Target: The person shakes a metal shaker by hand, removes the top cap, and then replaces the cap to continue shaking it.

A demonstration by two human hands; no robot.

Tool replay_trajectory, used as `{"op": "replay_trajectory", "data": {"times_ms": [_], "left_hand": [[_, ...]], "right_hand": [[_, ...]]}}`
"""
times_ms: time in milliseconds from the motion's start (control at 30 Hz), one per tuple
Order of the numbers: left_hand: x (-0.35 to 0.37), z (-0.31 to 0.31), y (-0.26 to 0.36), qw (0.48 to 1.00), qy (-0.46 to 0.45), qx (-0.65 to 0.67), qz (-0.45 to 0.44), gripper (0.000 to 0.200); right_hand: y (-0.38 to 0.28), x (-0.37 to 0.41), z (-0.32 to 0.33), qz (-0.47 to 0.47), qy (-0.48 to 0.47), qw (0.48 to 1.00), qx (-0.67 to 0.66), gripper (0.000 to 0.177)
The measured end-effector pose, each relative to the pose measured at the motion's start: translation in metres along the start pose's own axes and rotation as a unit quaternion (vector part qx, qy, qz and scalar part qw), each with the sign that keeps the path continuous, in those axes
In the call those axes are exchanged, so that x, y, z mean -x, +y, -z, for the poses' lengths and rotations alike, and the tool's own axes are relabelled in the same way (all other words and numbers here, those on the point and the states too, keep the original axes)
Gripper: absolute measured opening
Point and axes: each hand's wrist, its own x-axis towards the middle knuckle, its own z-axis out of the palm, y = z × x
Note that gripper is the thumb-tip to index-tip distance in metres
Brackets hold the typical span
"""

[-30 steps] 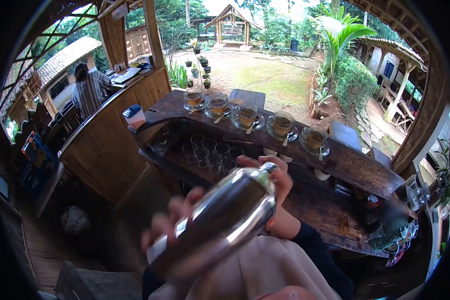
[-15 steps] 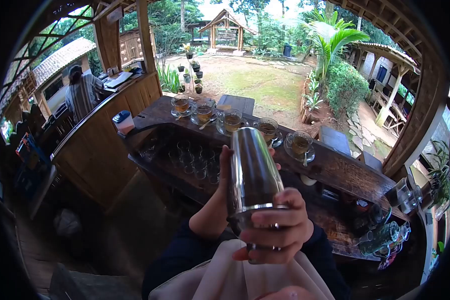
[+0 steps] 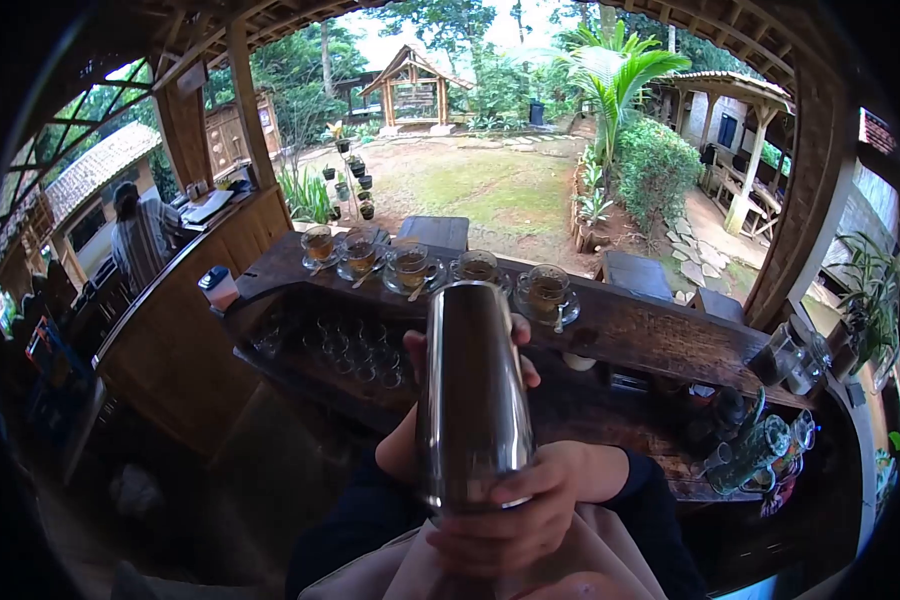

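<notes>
A shiny metal cocktail shaker (image 3: 477, 390) stands nearly upright in front of my chest, held between both hands. My left hand (image 3: 416, 352) is wrapped behind its upper half, with fingertips showing past the right side; the palm is hidden by the shaker. Lower down, my right hand (image 3: 530, 515) closes round the base, its fingers slightly blurred. Just beyond the shaker, glass cups of amber drink on saucers line the wooden counter, the nearest being the rightmost cup (image 3: 547, 290).
Beneath the wooden counter (image 3: 650, 340), several empty glasses (image 3: 355, 355) stand on a lower shelf. Glass jugs (image 3: 760, 455) and a jar (image 3: 800, 365) are at the right. A lidded container (image 3: 219, 289) sits at the left end. A person in a striped shirt (image 3: 145, 235) is behind another counter.
The shaker has come lower and slightly left, and it looks more upright. Both hands have kept hold of it. The whole view has shifted a little.
</notes>
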Motion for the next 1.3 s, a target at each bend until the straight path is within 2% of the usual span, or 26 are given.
{"op": "replay_trajectory", "data": {"times_ms": [33,67,133,167,200,233,267,333,400,433,533,600,667,733,767,867,900,967,1033,1067,1100,1133,1200,1233,1267,1300], "left_hand": [[0.003,0.013,-0.001,0.999,-0.022,-0.033,0.011,0.087],[0.012,0.019,-0.010,0.999,0.043,0.029,0.008,0.080],[0.008,0.030,-0.013,0.948,0.300,0.100,-0.039,0.071],[0.027,0.104,-0.027,0.874,0.112,0.469,-0.059,0.062],[-0.001,0.113,-0.072,0.927,0.098,0.151,-0.329,0.057],[0.001,0.104,-0.060,0.915,0.342,0.102,-0.188,0.055],[0.000,0.094,-0.044,0.832,0.552,0.040,-0.030,0.053],[-0.022,0.070,-0.066,0.906,0.416,0.079,-0.024,0.059],[-0.038,0.045,-0.073,0.955,0.253,0.098,0.121,0.067],[-0.061,0.023,-0.079,0.957,0.237,0.095,0.136,0.075],[-0.083,0.035,-0.115,0.990,-0.078,0.021,0.112,0.086],[-0.092,0.068,-0.120,0.987,0.051,-0.001,0.154,0.084],[-0.114,0.106,-0.129,0.958,0.207,0.005,0.201,0.056],[-0.136,0.101,-0.162,0.879,0.447,-0.017,0.163,0.048],[-0.121,0.169,-0.151,0.919,0.234,0.156,0.277,0.049],[-0.161,0.052,-0.191,0.948,0.178,0.082,0.252,0.051],[-0.168,0.044,-0.196,0.941,0.153,0.046,0.299,0.053],[-0.176,0.033,-0.222,0.959,-0.057,0.076,0.267,0.073],[-0.189,0.037,-0.250,0.945,-0.234,0.006,0.227,0.087],[-0.192,0.038,-0.259,0.950,-0.162,0.021,0.266,0.079],[-0.200,0.053,-0.273,0.955,-0.077,0.060,0.281,0.073],[-0.207,0.066,-0.287,0.951,0.011,0.097,0.294,0.067],[-0.213,0.065,-0.323,0.954,0.111,-0.065,0.271,0.047],[-0.208,0.106,-0.329,0.928,0.135,0.013,0.348,0.046],[-0.203,0.141,-0.332,0.891,0.157,0.090,0.417,0.045],[-0.207,0.080,-0.346,0.858,0.340,-0.120,0.365,0.049]], "right_hand": [[0.004,0.008,0.005,0.031,0.039,0.999,-0.008,0.018],[0.008,0.018,0.008,0.061,0.079,0.995,-0.015,0.020],[0.026,0.048,0.012,-0.114,-0.027,0.993,-0.006,0.022],[0.042,0.065,0.009,-0.235,-0.045,0.971,-0.002,0.030],[0.053,0.070,0.002,-0.384,0.011,0.922,-0.039,0.042],[0.055,0.075,0.008,-0.602,0.057,0.786,-0.131,0.046],[0.049,0.078,0.019,-0.604,0.059,0.786,-0.120,0.046],[0.043,0.063,0.054,-0.487,0.062,0.871,-0.008,0.045],[0.010,0.025,0.095,-0.291,-0.048,0.954,0.048,0.041],[-0.005,0.016,0.109,-0.189,-0.106,0.973,0.085,0.039],[-0.010,0.028,0.129,-0.118,-0.055,0.981,0.142,0.042],[-0.019,0.041,0.140,-0.048,0.004,0.979,0.197,0.045],[0.014,0.051,0.169,-0.216,-0.028,0.952,0.214,0.043],[0.034,0.073,0.177,-0.523,0.160,0.833,0.084,0.040],[0.022,0.069,0.188,-0.524,0.161,0.830,0.100,0.040],[-0.015,0.022,0.221,-0.319,0.030,0.917,0.238,0.035],[-0.037,0.014,0.228,-0.249,-0.033,0.920,0.302,0.028],[-0.057,0.011,0.236,0.003,-0.044,0.947,0.319,0.025],[-0.063,0.018,0.257,0.028,-0.049,0.942,0.332,0.024],[-0.066,0.019,0.269,0.055,-0.047,0.940,0.334,0.023],[-0.073,0.015,0.295,-0.076,-0.122,0.927,0.347,0.027],[-0.061,0.020,0.312,-0.136,-0.091,0.919,0.358,0.030],[-0.044,0.051,0.336,-0.347,0.026,0.870,0.349,0.040],[-0.045,0.060,0.339,-0.520,0.163,0.798,0.259,0.036],[-0.052,0.055,0.348,-0.581,0.223,0.755,0.209,0.035],[-0.060,0.051,0.354,-0.518,0.173,0.796,0.259,0.039]]}}
